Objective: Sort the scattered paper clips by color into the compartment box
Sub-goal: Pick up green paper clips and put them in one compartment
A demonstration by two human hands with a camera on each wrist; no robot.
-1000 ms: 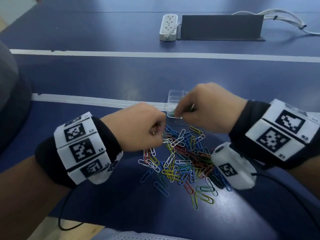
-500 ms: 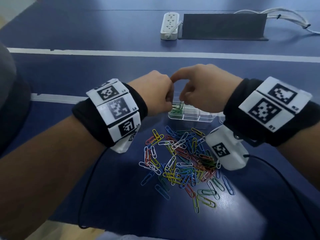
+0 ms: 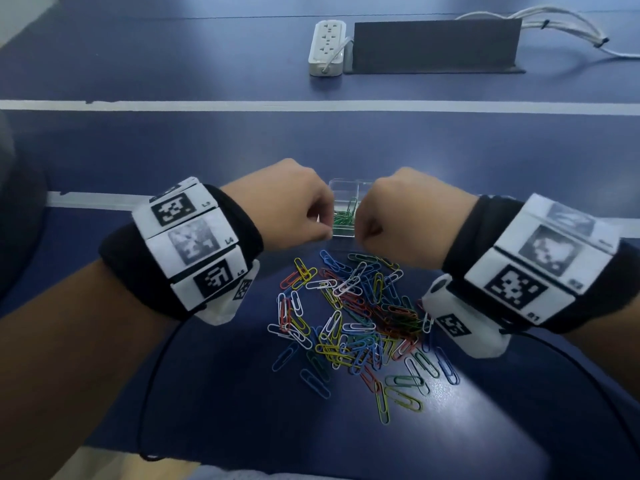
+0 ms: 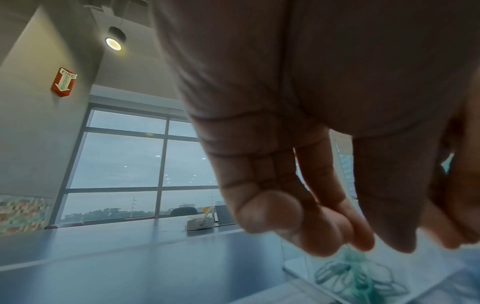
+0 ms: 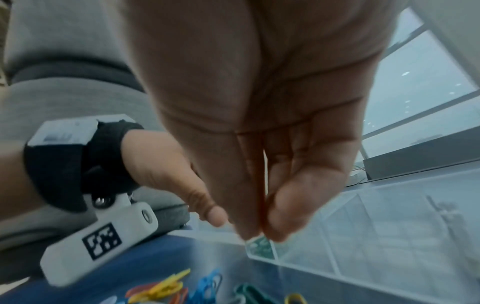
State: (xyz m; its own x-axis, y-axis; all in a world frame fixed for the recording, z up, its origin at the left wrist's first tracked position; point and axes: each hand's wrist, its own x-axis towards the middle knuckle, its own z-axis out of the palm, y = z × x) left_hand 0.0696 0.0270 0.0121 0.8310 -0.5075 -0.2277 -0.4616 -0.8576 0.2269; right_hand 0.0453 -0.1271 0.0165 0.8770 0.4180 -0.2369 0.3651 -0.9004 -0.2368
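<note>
Green clips (image 3: 344, 218) are seen in one compartment of the clear compartment box (image 3: 349, 184); above it the left hand (image 3: 291, 206) and right hand (image 3: 412, 216) are held with fingers curled, any grasp unseeable. Mixed paper clips (image 3: 356, 320) lie scattered on the blue tabletop (image 3: 207, 150).

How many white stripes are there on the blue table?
2. One white stripe crosses the blue table farther away, just before the white power strip. The other is closer, partly hidden behind the left hand and right hand.

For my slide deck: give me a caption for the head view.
Both hands hover over the clear compartment box, green clips inside, mixed pile below.
</note>
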